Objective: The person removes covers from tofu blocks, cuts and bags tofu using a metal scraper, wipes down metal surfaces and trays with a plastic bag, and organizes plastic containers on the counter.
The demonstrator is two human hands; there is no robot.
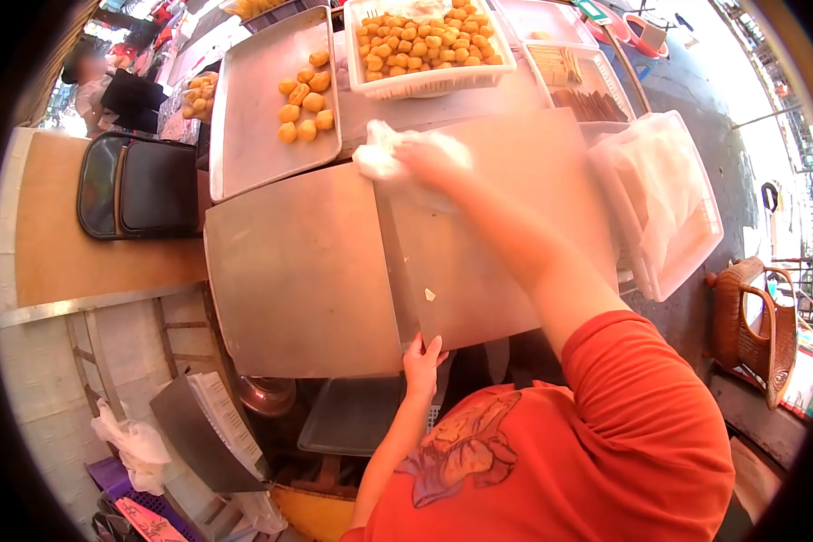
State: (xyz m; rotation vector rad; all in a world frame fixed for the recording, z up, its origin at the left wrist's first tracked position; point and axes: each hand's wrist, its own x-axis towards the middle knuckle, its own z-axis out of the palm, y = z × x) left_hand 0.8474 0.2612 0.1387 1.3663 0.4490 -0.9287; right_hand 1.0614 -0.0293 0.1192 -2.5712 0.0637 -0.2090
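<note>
My right hand [434, 158], smeared by motion, is closed on a crumpled white cloth [379, 152]. The cloth lies against the far part of the right-hand metal sheet [506, 226] on the table. My left hand [421, 366] is at the near edge of that sheet, its thumb and fingers closed on the rim by the corner. Beside it lies a second metal sheet [303, 271], with a narrow gap between the two. A small pale scrap [430, 294] rests on the right-hand sheet, not far from my left hand.
A metal tray [253, 117] with several golden balls stands at the far left. Beside it is a white basket [425, 86] heaped with more balls. A plastic-lined white bin [659, 199] stands on the right. A folding chair [158, 185] is left; a wicker basket [759, 316] is far right.
</note>
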